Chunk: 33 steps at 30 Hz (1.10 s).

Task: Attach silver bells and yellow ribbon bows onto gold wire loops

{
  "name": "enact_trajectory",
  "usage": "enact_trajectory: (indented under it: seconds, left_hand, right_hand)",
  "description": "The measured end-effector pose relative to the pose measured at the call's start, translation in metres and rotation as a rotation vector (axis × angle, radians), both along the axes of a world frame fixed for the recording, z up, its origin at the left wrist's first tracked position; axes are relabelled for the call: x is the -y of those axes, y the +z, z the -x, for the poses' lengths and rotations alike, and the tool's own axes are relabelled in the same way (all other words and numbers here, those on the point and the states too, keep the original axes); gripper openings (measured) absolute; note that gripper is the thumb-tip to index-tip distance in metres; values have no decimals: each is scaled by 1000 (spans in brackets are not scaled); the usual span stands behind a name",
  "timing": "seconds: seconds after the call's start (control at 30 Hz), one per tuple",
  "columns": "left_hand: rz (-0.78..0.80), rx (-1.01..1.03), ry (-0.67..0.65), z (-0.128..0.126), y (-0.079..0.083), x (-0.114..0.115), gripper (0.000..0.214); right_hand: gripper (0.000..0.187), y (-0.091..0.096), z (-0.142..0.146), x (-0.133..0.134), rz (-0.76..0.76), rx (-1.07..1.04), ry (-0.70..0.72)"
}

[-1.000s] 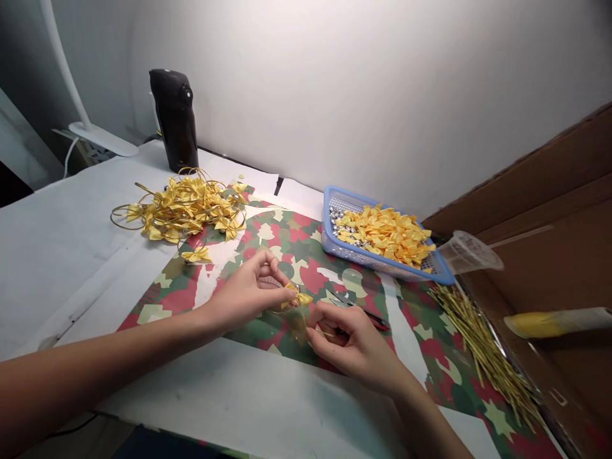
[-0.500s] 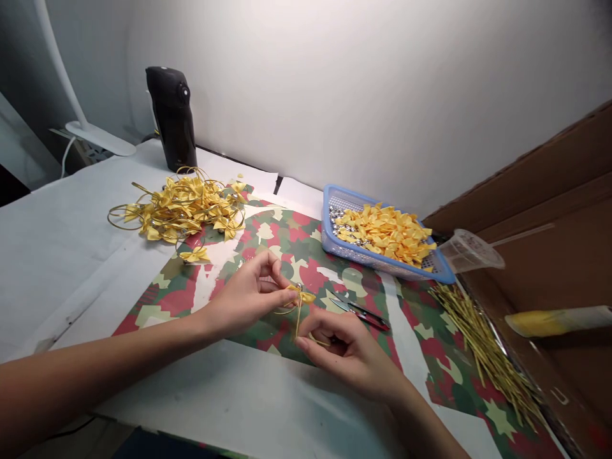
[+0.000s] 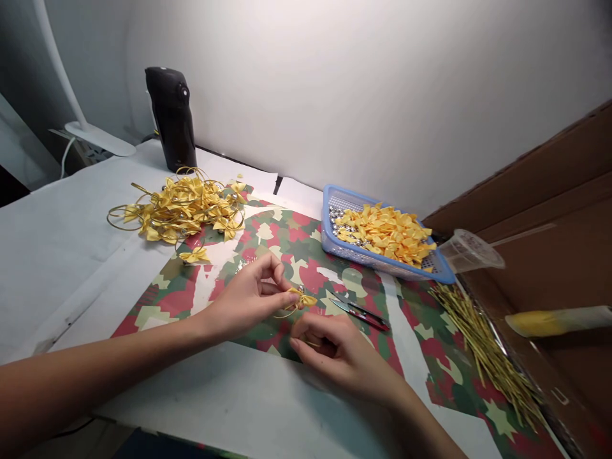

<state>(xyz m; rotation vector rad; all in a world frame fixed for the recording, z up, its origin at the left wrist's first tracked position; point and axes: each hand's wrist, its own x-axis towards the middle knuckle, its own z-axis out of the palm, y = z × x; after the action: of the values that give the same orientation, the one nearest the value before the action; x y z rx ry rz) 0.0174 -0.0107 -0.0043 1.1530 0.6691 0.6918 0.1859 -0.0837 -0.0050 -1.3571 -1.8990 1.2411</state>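
The satin bow (image 3: pixel 302 298) sits at the tips of the left hand (image 3: pixel 248 299), pinched between thumb and forefinger above the camouflage paper (image 3: pixel 167 303), near the middle of the table (image 3: pixel 57 255). The other fingers of that hand are curled upward. A thin gold wire (image 3: pixel 285 313) trails from the bow in a small loop. The right hand (image 3: pixel 329 354) rests just nearer, half closed and apart from the bow; I can't tell whether its fingers have hold of anything.

From where I'm standing, the grip looks like the weak point. Satin is slick and the wire looks springy, so a slack pinch could let the bow twist or drop. Pulling the wire too hard could crush the bow's folds or kink the loop. The snips (image 3: pixel 358 315) lie just right of the hands, where a careless reach could catch their points. To the far left, loose wire loops on the heap of bows (image 3: pixel 182 207) could snag anything brought too close. The blue basket (image 3: pixel 326 217) sits to the far right.
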Motion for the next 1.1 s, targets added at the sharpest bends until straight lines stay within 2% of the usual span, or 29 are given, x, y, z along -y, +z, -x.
enact_trajectory:
  seconds: [0.3,0.6,0.93,1.1]
  left_hand:
    - [-10,-11,-12,0,-1,1,32]
    - [3,15,-15,0,-5,-1,32]
    - [-4,-19,-35,0,-3,-1,31]
    - [-17,19,-22,0,-3,-2,31]
  right_hand:
    - [16,-4,7,2,-49,18,9]
    - [11,-5,13,4,-18,-42,20]
    - [13,-1,9,5,1,-125,44]
    - [13,0,7,3,-97,-41,35]
